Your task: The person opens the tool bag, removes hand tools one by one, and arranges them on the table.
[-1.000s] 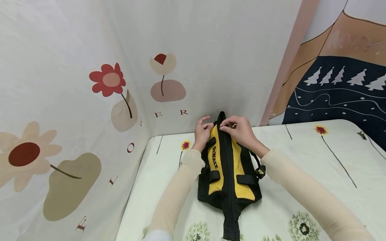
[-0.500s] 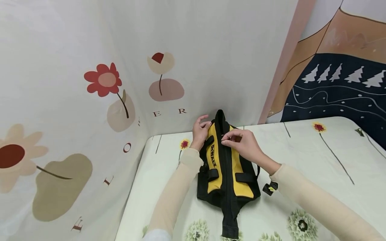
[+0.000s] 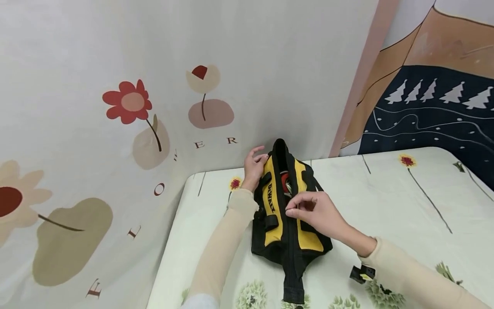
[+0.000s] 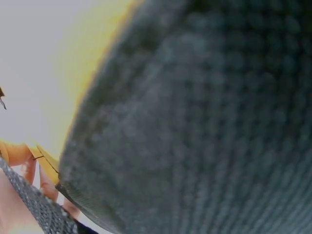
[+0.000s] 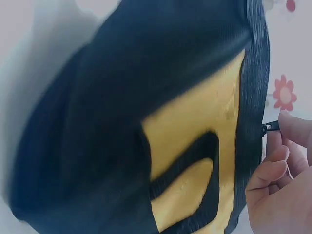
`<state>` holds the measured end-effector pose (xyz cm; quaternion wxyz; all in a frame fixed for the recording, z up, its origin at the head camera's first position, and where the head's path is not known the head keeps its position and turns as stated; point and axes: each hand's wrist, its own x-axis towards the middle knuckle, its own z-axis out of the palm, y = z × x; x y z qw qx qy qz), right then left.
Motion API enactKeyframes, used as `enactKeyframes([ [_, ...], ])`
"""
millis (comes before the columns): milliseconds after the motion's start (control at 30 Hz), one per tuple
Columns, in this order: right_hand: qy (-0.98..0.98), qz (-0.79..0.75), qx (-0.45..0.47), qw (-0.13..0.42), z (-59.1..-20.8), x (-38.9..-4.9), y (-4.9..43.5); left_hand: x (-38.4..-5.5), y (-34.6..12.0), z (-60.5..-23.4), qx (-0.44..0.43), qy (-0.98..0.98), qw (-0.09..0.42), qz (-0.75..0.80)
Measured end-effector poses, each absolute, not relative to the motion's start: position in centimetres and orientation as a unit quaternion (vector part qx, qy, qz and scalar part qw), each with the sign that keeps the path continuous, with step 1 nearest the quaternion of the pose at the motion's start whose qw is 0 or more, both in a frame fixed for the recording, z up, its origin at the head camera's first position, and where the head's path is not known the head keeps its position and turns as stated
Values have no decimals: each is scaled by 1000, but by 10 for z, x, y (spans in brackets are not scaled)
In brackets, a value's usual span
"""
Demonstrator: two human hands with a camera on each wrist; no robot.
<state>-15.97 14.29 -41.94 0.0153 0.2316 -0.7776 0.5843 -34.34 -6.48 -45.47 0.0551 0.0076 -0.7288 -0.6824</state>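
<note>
Clamped between finger and thumb of the right hand (image 3: 324,214) was the zip pull (image 5: 273,126). On the flowered cloth (image 3: 386,193) sat the black-and-yellow bag (image 3: 287,236), its far end gaping; the left hand (image 3: 253,169) touched its left edge, hold too unclear to tell. Something red (image 3: 284,181) showed inside. Unzipping seemed the step in hand, roughly midway; the next move likely called for drawing the pull nearer.

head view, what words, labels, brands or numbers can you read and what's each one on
"DEWALT" on the black-and-yellow bag.
"F L O W E R", widely spaced letters on the white backdrop.
A pale mark beside the pink stripe is too small to read.
</note>
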Motion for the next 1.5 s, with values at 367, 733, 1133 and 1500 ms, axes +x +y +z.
enactKeyframes([
  [367,-712,643,280,-27,-427,-108,146,-347,-63,-452,23,-717,48,-695],
  [733,-639,694,315,-102,-438,-67,145,-350,-66,-451,16,-715,48,-697],
  [1133,-666,693,270,-60,-439,-83,152,-345,-82,-453,-48,-733,45,-677],
  [1500,-750,646,125,67,-438,-126,147,-301,-78,-420,-155,-838,22,-523],
])
